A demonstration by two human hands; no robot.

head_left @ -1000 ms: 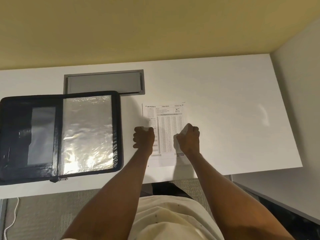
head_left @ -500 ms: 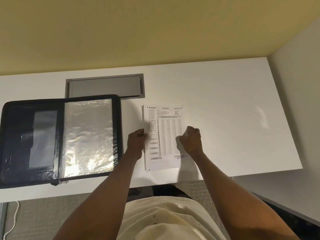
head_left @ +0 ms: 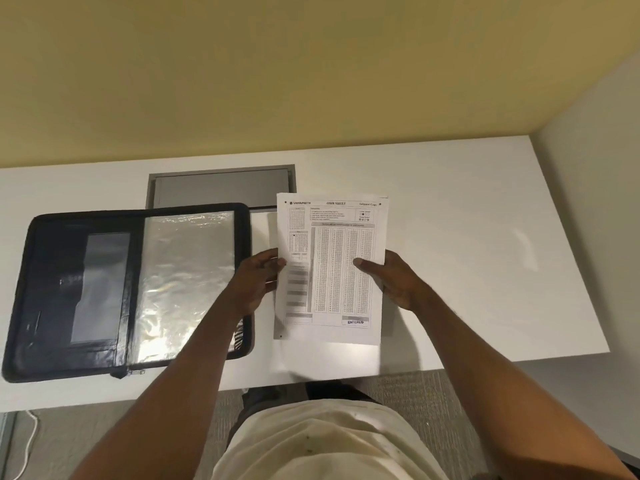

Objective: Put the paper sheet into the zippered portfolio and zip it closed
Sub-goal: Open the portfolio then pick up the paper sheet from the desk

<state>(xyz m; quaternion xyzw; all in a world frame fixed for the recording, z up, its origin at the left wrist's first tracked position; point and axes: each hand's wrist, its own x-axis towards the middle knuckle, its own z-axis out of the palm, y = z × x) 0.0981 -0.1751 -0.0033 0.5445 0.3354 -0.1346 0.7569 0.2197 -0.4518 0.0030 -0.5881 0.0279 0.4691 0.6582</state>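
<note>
A printed paper sheet point(head_left: 332, 268) with rows of small bubbles is lifted off the white desk point(head_left: 485, 244), facing me. My left hand point(head_left: 258, 282) pinches its left edge and my right hand point(head_left: 391, 278) grips its right edge, thumb on the front. To the left lies the black zippered portfolio point(head_left: 69, 289), spread open flat, with a shiny clear sleeve point(head_left: 183, 282) on its right half and pockets on its left. The zipper pull point(head_left: 136, 372) rests at the portfolio's near edge. My left forearm covers the portfolio's near right corner.
A grey recessed cable hatch point(head_left: 221, 188) sits in the desk behind the portfolio and the sheet. A yellow wall rises behind the desk, and a pale partition point(head_left: 595, 202) closes its right side. A white cable point(head_left: 29, 445) lies on the carpet at lower left.
The sheet lay flat on the desk under my two hands; both hands took its side edges and raised it off the surface toward me.
</note>
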